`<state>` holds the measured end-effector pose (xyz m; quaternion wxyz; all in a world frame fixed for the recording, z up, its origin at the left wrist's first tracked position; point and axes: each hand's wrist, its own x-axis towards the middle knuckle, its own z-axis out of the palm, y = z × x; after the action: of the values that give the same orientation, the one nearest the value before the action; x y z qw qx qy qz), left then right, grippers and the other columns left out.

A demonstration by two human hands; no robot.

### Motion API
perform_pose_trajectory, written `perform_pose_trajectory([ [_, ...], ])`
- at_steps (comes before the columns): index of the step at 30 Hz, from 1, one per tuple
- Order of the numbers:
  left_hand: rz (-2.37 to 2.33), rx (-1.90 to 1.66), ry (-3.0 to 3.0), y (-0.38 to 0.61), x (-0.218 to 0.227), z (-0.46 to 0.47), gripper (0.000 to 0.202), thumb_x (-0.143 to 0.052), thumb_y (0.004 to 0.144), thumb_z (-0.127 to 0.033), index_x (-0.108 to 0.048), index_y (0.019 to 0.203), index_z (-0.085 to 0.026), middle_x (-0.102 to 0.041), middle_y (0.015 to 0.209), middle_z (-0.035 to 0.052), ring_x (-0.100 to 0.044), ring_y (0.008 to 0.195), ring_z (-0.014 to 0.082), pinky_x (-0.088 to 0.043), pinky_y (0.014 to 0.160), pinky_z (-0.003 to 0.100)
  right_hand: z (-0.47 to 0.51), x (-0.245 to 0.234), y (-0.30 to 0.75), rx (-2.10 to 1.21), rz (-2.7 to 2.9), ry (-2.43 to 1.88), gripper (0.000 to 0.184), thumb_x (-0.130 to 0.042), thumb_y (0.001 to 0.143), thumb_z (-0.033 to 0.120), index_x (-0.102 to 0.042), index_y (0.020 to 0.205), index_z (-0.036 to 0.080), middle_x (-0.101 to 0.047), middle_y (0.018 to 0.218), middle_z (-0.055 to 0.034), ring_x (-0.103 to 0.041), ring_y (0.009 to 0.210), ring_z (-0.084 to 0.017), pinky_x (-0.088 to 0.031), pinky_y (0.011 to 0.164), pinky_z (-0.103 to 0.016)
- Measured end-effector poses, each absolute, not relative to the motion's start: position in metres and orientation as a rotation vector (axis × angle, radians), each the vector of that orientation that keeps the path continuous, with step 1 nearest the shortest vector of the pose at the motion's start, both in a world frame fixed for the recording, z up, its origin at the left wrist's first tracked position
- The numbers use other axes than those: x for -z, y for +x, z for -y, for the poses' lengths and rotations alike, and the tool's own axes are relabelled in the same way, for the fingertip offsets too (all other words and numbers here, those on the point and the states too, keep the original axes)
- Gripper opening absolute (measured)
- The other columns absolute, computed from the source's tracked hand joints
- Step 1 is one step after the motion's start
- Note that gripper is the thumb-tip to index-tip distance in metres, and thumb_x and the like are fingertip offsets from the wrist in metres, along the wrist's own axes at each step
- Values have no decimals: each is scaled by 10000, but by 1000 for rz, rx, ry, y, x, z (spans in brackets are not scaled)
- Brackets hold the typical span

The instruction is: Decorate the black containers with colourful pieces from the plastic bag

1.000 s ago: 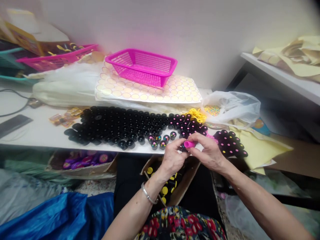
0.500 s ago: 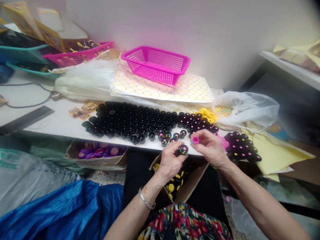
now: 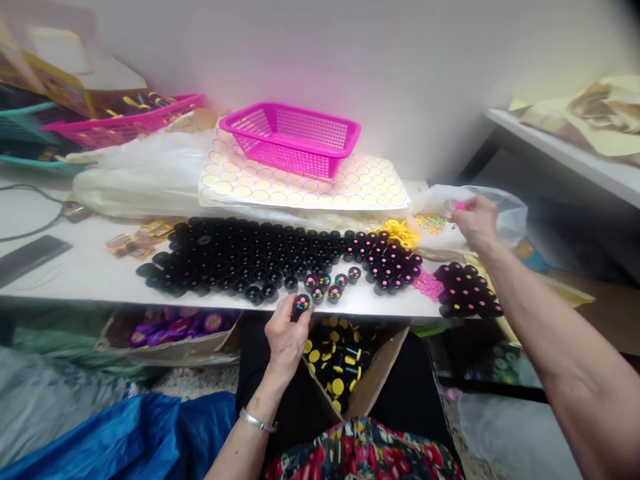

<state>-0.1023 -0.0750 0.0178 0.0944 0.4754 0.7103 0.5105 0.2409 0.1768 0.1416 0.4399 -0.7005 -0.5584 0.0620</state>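
At the table's front edge my left hand [image 3: 286, 337] grips a small black cup [image 3: 301, 305] with coloured beads inside, its mouth facing up. To its right stand several similar cups [image 3: 319, 294] with beads in them. My right hand [image 3: 477, 223] is reached out to the far right, pinching a small pink cup [image 3: 460, 206] over a clear plastic bag [image 3: 507, 208]. Coloured beads [image 3: 431, 223] lie at that bag's mouth. Tightly packed rows of black cups [image 3: 250, 250] fill the middle of the table, and others topped with pink dots [image 3: 393, 259] stand on the right.
A pink basket [image 3: 295, 160] sits on a printed sheet [image 3: 260, 193] at the back. Yellow rings [image 3: 400, 233] and pink pieces [image 3: 429, 285] lie at the right. Below the table edge are a box of yellow-capped black pieces [image 3: 383, 380] and a box of purple items [image 3: 177, 325].
My right hand has moved away from the left hand, right and back to the plastic bag, with the pink cup. My left hand has shifted left, still holding the black cup. The view has shifted too.
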Motion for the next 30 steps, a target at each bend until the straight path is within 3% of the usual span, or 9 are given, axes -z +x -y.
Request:
perform_pose_trajectory([
  [3,-2205,-1473,1541,-100,-12,70,288,-631,749,-322,-617,1011,-202,-668,918,43,-616,746,156,-484,736,266,-181,-132,255,-52,1362,-1772,178,-670,549,186,-529,655,163,-490,598,32,-419,585,-107,-346,581,-283],
  [9,-2380,-1365,1812,-108,2,64,410,-651,738,-397,-610,1037,-120,-654,981,151,-611,914,251,-468,822,343,-159,-106,252,-280,1560,-1657,183,-627,602,274,-604,722,138,-540,636,15,-473,622,-129,-376,622,-279],
  [13,-2429,-1334,1910,-113,9,63,486,-660,733,-400,-590,1110,-101,-658,970,162,-623,864,248,-484,792,346,-152,-103,252,-213,1743,-1698,191,-588,659,297,-650,738,134,-596,714,-35,-521,692,-160,-390,657,-281],
  [16,-2459,-1389,1981,-116,8,71,486,-689,716,-353,-585,1137,-133,-671,971,138,-635,830,230,-495,757,335,-166,-108,260,-28,1859,-1900,223,-522,733,269,-683,823,144,-639,802,-83,-556,769,-200,-406,696,-300],
  [21,-2335,-1594,2478,-82,-17,82,439,-767,630,-236,-629,1031,-123,-693,893,134,-648,750,219,-499,687,312,-210,-112,270,171,2093,-2189,343,-441,762,122,-660,1027,116,-617,1057,-177,-546,1008,-291,-434,791,-362],
  [26,-1804,-1433,2535,-4,-28,47,340,-620,763,-145,-555,1095,-112,-668,922,131,-649,838,191,-523,751,281,-242,-94,260,-38,2261,-2089,297,-499,717,65,-687,946,81,-641,986,-200,-552,1016,-321,-409,860,-411],
  [30,-1827,-1302,2082,31,-23,9,304,-564,791,-205,-544,1084,-128,-640,911,84,-579,574,101,-508,594,235,-251,-79,253,-389,2236,-1963,172,-578,637,82,-696,758,110,-670,821,-146,-593,887,-278,-426,812,-350],
])
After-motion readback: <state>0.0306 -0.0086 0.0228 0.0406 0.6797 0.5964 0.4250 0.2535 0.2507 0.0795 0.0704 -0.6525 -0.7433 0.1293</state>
